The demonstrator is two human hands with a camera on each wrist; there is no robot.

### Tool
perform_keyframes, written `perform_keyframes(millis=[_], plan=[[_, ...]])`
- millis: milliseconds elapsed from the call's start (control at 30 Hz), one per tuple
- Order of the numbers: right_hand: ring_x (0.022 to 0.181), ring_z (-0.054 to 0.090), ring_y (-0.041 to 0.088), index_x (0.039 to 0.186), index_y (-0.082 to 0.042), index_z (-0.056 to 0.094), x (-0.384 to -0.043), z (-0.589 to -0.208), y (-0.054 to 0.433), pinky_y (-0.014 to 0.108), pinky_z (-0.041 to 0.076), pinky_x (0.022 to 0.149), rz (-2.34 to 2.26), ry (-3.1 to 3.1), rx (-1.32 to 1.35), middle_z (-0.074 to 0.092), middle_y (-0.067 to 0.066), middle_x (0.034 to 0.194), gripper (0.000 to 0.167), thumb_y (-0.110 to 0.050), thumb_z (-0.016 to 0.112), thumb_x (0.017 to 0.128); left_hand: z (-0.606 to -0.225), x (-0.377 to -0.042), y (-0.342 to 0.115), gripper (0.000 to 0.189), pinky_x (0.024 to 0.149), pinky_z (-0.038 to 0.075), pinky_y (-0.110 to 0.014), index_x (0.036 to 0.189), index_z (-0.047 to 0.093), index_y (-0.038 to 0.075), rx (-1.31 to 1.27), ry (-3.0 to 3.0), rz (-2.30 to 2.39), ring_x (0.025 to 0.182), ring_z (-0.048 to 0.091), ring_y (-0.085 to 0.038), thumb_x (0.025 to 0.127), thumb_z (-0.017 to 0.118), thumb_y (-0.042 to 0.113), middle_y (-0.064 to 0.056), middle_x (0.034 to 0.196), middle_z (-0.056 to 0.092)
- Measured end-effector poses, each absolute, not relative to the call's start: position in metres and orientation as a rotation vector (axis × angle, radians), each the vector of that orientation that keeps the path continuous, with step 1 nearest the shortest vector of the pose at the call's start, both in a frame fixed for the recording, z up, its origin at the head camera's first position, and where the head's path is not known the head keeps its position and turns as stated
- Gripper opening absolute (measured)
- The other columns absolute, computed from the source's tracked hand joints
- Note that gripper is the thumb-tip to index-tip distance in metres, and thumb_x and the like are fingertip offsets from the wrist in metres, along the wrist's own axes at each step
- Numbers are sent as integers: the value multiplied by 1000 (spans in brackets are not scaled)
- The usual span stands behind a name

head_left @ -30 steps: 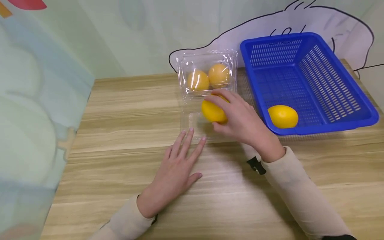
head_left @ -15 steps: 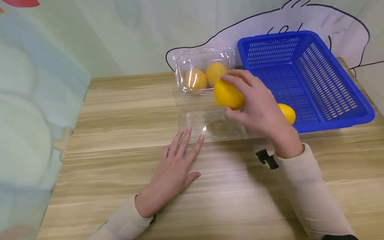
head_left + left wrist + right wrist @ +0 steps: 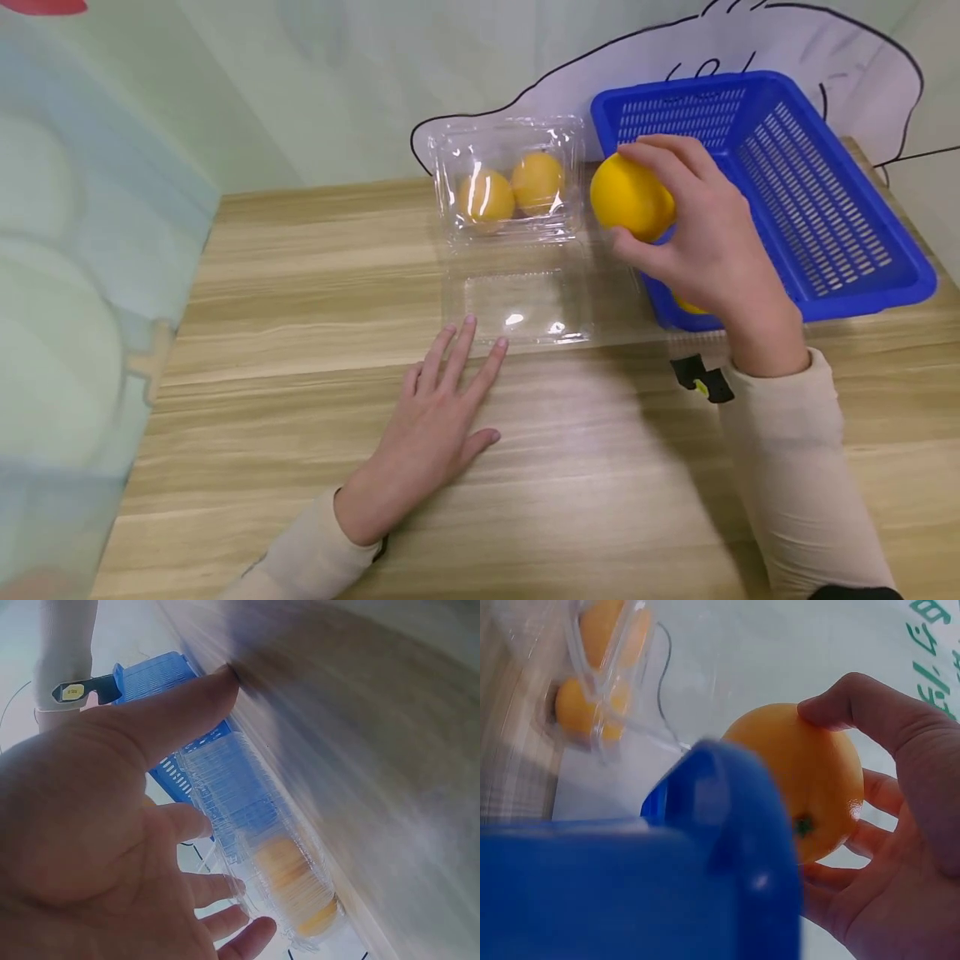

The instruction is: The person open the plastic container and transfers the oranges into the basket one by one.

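Observation:
My right hand (image 3: 705,225) grips an orange (image 3: 628,198) between thumb and fingers, raised over the left rim of the blue plastic basket (image 3: 750,317). In the right wrist view the held orange (image 3: 810,772) shows its green stem spot, with the basket rim (image 3: 757,847) in front. My left hand (image 3: 431,425) lies with fingers spread, fingertips at the front edge of a clear plastic clamshell box (image 3: 517,308). Two oranges, one left (image 3: 486,197) and one right (image 3: 537,182), sit in the box's far half. Another yellow fruit (image 3: 686,307) in the basket is mostly hidden behind my right wrist.
A wood-grain table (image 3: 315,275) carries the box and the basket. Behind it rises a pale wall covering (image 3: 337,83) with a cartoon drawing, and a similar printed panel (image 3: 60,333) borders the left side.
My right hand has carried the orange from above the near half of the clear box up and right to the basket's rim. The left hand keeps its place.

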State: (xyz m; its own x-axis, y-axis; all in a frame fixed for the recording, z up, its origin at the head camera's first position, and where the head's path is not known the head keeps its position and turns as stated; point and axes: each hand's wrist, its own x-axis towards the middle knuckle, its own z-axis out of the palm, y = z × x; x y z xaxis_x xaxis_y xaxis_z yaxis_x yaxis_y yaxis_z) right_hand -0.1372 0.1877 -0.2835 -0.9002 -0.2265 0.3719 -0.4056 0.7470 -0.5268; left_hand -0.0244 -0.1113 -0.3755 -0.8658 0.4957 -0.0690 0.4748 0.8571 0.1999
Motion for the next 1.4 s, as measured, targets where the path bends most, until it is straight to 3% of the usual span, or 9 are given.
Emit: perform_keyframes(millis=[767, 1400], plan=[[136, 46, 47, 161, -15, 46, -161, -297, 224, 74, 45, 106, 958, -2837, 208, 40, 16, 164, 70, -20, 72, 96, -377, -21, -114, 105, 115, 38, -64, 170, 27, 18, 771, 2930, 312, 161, 13, -44, 87, 87, 42, -22, 177, 8], [136, 41, 59, 165, -10, 36, -172, -320, 236, 80, 37, 108, 873, -3061, 322, 26, 28, 168, 62, -21, 59, 109, -377, -21, -112, 106, 117, 37, -64, 171, 25, 18, 803, 2939, 290, 161, 13, -44, 88, 87, 42, -22, 177, 8]])
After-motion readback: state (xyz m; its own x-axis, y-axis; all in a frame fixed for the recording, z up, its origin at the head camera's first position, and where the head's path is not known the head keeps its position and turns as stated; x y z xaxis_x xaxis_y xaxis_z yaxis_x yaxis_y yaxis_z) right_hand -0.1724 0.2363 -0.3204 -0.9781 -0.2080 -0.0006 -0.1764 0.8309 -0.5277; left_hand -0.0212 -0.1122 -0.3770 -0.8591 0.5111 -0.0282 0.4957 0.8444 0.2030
